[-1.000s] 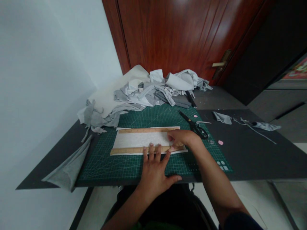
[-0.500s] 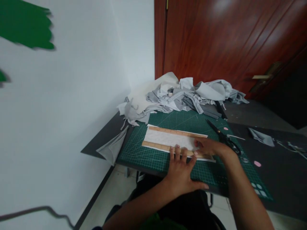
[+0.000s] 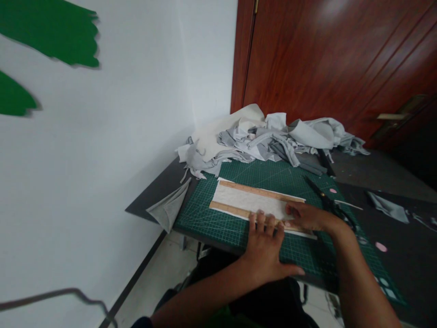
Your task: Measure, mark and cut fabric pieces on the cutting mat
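Note:
A white rectangle of fabric [image 3: 251, 199] lies on a green gridded cutting mat [image 3: 205, 228]. One wooden ruler [image 3: 230, 210] runs along its near edge and a second wooden ruler [image 3: 261, 190] along its far edge. My left hand [image 3: 264, 257] rests flat, its spread fingertips pressing on the near ruler and its thumb out to the side. Just right of those fingertips, my right hand [image 3: 310, 217] is closed low over the same ruler, its fingers curled together. Whatever is between them, if anything, is hidden.
Black-handled scissors [image 3: 329, 203] lie right of the fabric. A heap of grey and white cloth [image 3: 269, 141] covers the back of the table by the wall and door. Folded grey cloth [image 3: 169, 209] hangs over the left edge. Pink [image 3: 381, 247] and white discs lie at the right.
The camera view has turned slightly left, so everything sits further right in the picture. Both hands stay in nearly the same place on the ruler.

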`<state>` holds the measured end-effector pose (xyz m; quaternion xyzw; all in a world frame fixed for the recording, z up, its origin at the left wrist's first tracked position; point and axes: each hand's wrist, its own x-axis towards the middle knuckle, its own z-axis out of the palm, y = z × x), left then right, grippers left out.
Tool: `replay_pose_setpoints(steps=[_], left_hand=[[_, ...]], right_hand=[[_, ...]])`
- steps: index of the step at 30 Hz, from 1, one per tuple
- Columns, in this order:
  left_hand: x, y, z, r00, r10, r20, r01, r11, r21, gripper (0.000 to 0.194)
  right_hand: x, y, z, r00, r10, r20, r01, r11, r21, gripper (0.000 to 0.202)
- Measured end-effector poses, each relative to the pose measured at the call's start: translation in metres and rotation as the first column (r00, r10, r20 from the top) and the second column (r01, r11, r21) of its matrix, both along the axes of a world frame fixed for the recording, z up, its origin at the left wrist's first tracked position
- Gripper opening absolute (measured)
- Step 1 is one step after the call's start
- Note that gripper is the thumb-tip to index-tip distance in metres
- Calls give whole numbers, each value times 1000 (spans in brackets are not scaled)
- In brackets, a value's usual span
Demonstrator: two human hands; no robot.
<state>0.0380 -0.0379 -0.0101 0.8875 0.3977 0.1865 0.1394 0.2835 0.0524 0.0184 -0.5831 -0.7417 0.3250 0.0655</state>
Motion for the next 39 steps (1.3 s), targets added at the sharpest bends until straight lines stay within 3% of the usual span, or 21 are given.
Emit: replay_pose_setpoints(steps=[3,5,6,8,11,14,15,17,20,22,25,28,30,32,36,38,39], left_hand=[[3,2,-1,1000,11,-4,-11,1000,12,114],[5,4,-2,1000,20,-14,-20,1000,23,111],[6,6,-3,999,32,-16,-32,999,34,109],[8,8,-4,999,44,-25,-42,997,59,107],[9,9,-7,998,49,-39,-46,994,94,104],[9,10,-7,997,48,-57,-40,991,128,99],[9,10,-7,997,50,-65,-40,990,136,97],[9,11,-6,995,54,-83,-41,989,143,95],[10,12,-5,993,44,-109,-29,990,135,93],[10,12,-4,992,35,-120,-19,991,131,92],[9,12,-4,991,22,-130,-5,992,128,92],[9,12,-3,990,10,-141,7,992,126,93],[8,12,-3,989,5,-145,13,992,127,94],[8,12,-3,990,6,-143,13,992,129,95],[9,12,-3,991,12,-136,6,991,131,94],[9,12,-3,991,16,-133,2,991,131,94],[9,12,-4,991,17,-132,0,991,130,94]], right_hand=[[5,-2,-1,985,16,-173,-9,999,41,43],[9,-7,-4,960,-83,-266,140,969,203,45],[11,-12,-7,940,-170,-296,261,916,304,46],[18,-26,-13,861,-386,-330,506,718,478,46],[33,-61,-24,700,-651,-292,640,392,661,44],[55,-102,-33,484,-871,-89,635,279,720,47],[64,-114,-35,409,-912,-7,635,279,720,48],[81,-130,-38,357,-923,145,633,353,689,49],[104,-138,-41,460,-857,232,601,492,629,46],[113,-135,-43,556,-810,187,571,535,623,43],[119,-131,-46,622,-777,97,571,535,623,36],[118,-130,-44,565,-825,23,632,450,631,33],[113,-131,-37,542,-840,-41,665,398,633,32],[100,-128,-26,582,-804,-120,679,400,616,28],[47,-115,-13,697,-595,-400,713,522,467,24],[19,-108,-16,730,-492,-474,679,599,425,25],[8,-105,-21,731,-474,-491,675,607,419,25]])
